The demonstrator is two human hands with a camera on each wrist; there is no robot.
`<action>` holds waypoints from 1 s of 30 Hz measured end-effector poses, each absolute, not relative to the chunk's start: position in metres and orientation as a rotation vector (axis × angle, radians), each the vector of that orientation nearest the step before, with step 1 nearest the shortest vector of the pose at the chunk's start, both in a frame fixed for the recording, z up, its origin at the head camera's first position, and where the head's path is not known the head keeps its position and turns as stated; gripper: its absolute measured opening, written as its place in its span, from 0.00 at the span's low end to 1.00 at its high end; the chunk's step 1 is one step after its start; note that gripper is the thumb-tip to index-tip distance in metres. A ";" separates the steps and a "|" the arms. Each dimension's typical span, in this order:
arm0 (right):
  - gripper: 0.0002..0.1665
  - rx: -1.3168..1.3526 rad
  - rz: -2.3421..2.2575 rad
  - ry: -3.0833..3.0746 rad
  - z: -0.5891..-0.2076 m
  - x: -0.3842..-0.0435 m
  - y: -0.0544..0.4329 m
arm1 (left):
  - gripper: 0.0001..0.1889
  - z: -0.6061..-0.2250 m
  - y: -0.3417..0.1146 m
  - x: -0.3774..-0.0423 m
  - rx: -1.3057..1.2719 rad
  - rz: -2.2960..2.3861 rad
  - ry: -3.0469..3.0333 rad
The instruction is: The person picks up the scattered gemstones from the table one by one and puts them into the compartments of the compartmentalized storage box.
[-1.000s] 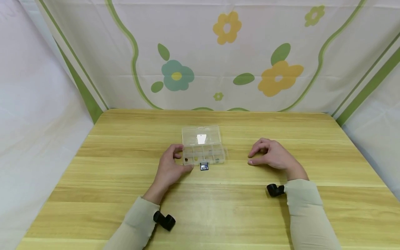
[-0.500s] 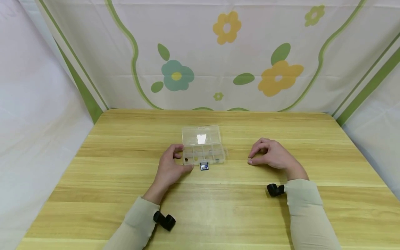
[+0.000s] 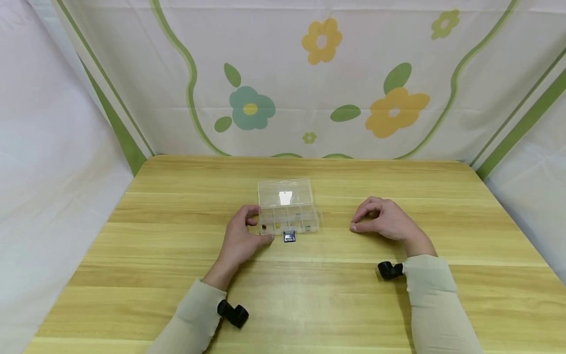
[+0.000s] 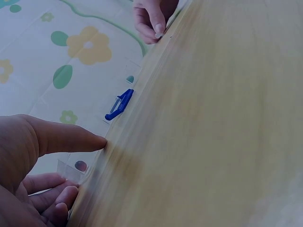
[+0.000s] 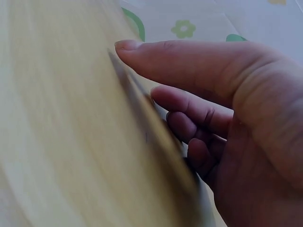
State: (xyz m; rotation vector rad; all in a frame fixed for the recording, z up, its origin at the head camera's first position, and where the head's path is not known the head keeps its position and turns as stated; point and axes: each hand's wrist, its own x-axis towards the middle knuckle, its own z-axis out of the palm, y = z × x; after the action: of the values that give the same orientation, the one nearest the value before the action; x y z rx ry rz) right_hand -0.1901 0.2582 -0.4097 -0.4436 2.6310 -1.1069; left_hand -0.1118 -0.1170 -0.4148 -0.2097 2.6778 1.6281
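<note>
A clear plastic compartment box (image 3: pixel 288 219) sits on the table, its lid (image 3: pixel 285 191) tipped back and a blue latch (image 3: pixel 289 236) hanging at the front. In its front compartments lie small pieces: a dark brown one (image 3: pixel 264 227), a yellow one (image 3: pixel 277 225) and a green one (image 3: pixel 308 227). My left hand (image 3: pixel 239 241) grips the box's left end, thumb along the front edge and fingers behind. To the right of the box, low over the table, my right hand (image 3: pixel 384 220) has thumb and index fingertip together, pinching a small pale piece (image 4: pixel 158 35); its kind is unclear.
The wooden table (image 3: pixel 300 300) reaches back to a white cloth (image 3: pixel 283 73) printed with flowers. More white cloth hangs at both sides. Each wrist wears a black camera, the left one (image 3: pixel 233 313) and the right one (image 3: pixel 390 270).
My right thumb and index fingertip, slightly apart a second ago, have come together. The left hand and the box stay in place.
</note>
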 end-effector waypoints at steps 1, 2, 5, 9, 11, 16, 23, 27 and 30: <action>0.09 -0.436 -1.104 2.633 -0.409 -0.190 0.258 | 0.39 -0.414 -0.117 -0.112 -0.209 1.629 2.678; 0.09 -0.427 -1.103 2.633 -0.409 -0.190 0.257 | 0.39 -0.414 -0.117 -0.111 -0.208 1.630 2.679; 0.11 -0.394 -1.103 2.635 -0.407 -0.189 0.257 | 0.39 -0.414 -0.117 -0.111 -0.204 1.631 2.682; 0.14 -0.347 -1.124 2.637 -0.405 -0.188 0.255 | 0.39 -0.414 -0.117 -0.111 -0.202 1.630 2.686; 0.15 -0.328 -1.144 2.637 -0.404 -0.188 0.254 | 0.39 -0.414 -0.117 -0.111 -0.202 1.627 2.689; 0.15 -0.280 -1.189 2.644 -0.402 -0.187 0.250 | 0.39 -0.414 -0.117 -0.111 -0.204 1.622 2.690; 0.18 -0.231 -1.205 2.696 -0.397 -0.187 0.243 | 0.39 -0.415 -0.117 -0.111 -0.216 1.626 2.682; 0.19 -0.221 -1.237 2.717 -0.395 -0.187 0.239 | 0.40 -0.415 -0.117 -0.111 -0.215 1.628 2.682; 0.19 -0.221 -1.252 2.733 -0.394 -0.187 0.238 | 0.39 -0.415 -0.117 -0.111 -0.214 1.624 2.684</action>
State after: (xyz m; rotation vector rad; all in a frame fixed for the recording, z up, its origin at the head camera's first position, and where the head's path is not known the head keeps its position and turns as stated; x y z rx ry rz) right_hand -0.1867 0.2375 -0.3944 -0.2214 2.7327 -1.2516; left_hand -0.1110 -0.1169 -0.4151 -0.2140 2.6845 1.6243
